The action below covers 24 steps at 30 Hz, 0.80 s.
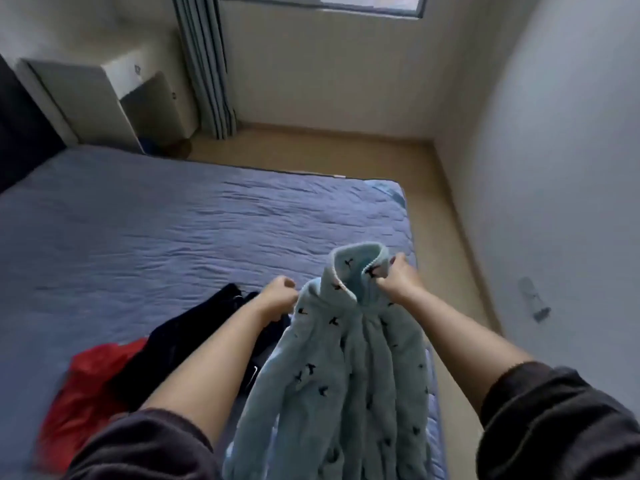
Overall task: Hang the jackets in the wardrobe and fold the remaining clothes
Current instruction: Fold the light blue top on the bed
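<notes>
While the bed [173, 220] fills most of the view under a wrinkled blue sheet, the jacket [346, 368], pale blue fleece dotted with small dark marks, hangs in the air over the bed's near right corner. Its collar is uppermost and farthest from the person and its body falls back toward the camera, so its long axis runs from the hands down to the person's chest. Left of it on the sheet lies a heap of dark clothes [194, 337], and touching that heap on its left is a red garment [86, 386]. The left hand [278, 296] is curled and pinches the jacket's left shoulder edge; the right hand [398, 280] grips the fabric just under the collar on the other side, a little higher and farther out. The hands are near each other, so the shoulders are bunched, and the next move likely calls for drawing them apart to open the shoulder line for a hanger. No hanger or wardrobe can be made out; the pale cabinet [104, 98] past the bed's far left corner is too blurred to identify. The jacket's lower part is cut off at the bottom edge, the left forearm hides part of the dark heap, and blur smears the red garment.
</notes>
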{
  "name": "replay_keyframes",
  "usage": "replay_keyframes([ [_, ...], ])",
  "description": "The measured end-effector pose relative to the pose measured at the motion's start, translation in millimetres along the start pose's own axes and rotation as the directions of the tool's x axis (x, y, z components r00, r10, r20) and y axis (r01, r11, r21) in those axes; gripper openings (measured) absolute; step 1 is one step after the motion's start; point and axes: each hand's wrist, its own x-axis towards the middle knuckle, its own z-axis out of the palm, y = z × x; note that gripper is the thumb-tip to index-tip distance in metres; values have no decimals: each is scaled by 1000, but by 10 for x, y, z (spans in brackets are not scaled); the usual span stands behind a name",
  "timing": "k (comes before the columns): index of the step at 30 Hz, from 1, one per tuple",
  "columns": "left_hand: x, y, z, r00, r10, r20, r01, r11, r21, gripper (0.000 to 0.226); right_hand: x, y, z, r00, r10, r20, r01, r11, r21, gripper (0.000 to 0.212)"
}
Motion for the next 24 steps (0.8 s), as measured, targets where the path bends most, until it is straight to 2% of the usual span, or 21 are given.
replay_keyframes([
  [2, 241, -729, 131, 995, -84, 59, 80, 994, 72, 14, 12, 146, 730, 991, -11, 130, 22, 996, -84, 53],
  [5, 497, -1779, 132, 967, -248, 58, 241, 965, 101, 12, -40, 145, 1749, 950, -87, 299, 140, 977, -159, 48],
  [7, 685, -2365, 33, 944, -328, 27, 325, 943, 75, 20, -61, 0, 2379, 919, -149, 366, 227, 957, -181, 48],
  [10, 1040, -3087, -220, 931, -363, -25, 363, 921, 141, 27, -37, -327, 3258, 878, -189, 439, 279, 949, -149, 49],
  [12, 1318, -3525, -429, 931, -338, -134, 358, 919, 165, 39, 64, -568, 3826, 862, -198, 467, 263, 962, -78, 54],
  [13, 1466, -3717, -547, 921, -308, -237, 352, 920, 174, 48, 135, -699, 4092, 862, -198, 466, 229, 973, -9, 59],
  [15, 1778, -4074, -786, 858, -248, -449, 349, 924, 156, 71, 322, -964, 4568, 888, -177, 424, 91, 972, 216, 75],
  [16, 1935, -4238, -900, 832, -252, -494, 343, 934, 102, 81, 429, -1083, 4772, 904, -148, 402, -2, 937, 349, 85],
  [17, 2100, -4394, -993, 829, -278, -484, 325, 946, 12, 90, 540, -1189, 4969, 909, -111, 402, -99, 878, 468, 94],
  [19, 2379, -4654, -1052, 878, -343, -334, 274, 932, -238, 98, 702, -1325, 5339, 885, -25, 465, -292, 749, 595, 101],
  [20, 2475, -4731, -1017, 911, -342, -229, 253, 905, -343, 97, 742, -1348, 5513, 866, 7, 500, -359, 704, 612, 95],
  [22, 2555, -4792, -902, 950, -305, -61, 240, 844, -479, 96, 730, -1368, 5786, 840, 12, 543, -420, 648, 635, 67],
  [24, 2557, -4803, -869, 963, -267, 28, 237, 797, -556, 97, 658, -1436, 5879, 818, -24, 575, -436, 626, 646, 48],
])
